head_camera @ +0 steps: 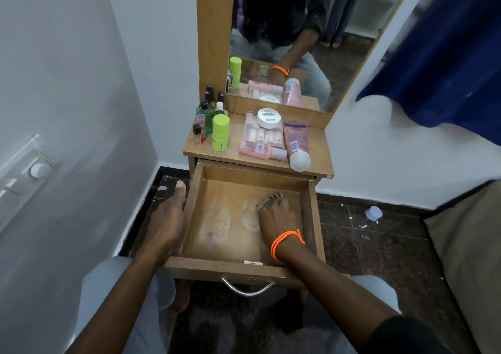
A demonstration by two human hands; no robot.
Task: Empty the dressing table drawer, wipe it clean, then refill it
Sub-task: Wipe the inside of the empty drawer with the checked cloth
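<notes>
The wooden drawer (233, 268) of the dressing table is pulled out, its dusty bottom bare apart from white smears. Inside it my right hand (275, 218), with an orange band at the wrist, presses a small grey patterned cloth (269, 199) onto the drawer floor near the back right. My left hand (169, 218) lies against the outside of the drawer's left wall, thumb pointing up, holding nothing. The drawer's contents stand on the tabletop (317, 147): a lime green bottle (220, 133), small dark bottles (208, 109), a clear box of vials (264, 134) with a white jar (268, 118) on it, and two pink tubes (296, 146).
A mirror (298, 36) rises behind the tabletop. A grey wall with a switch panel (24, 174) is on the left. A blue curtain (439, 55) hangs at the right, above a beige cushion (471, 245). A lilac cap (373, 213) and scraps lie on the dark floor.
</notes>
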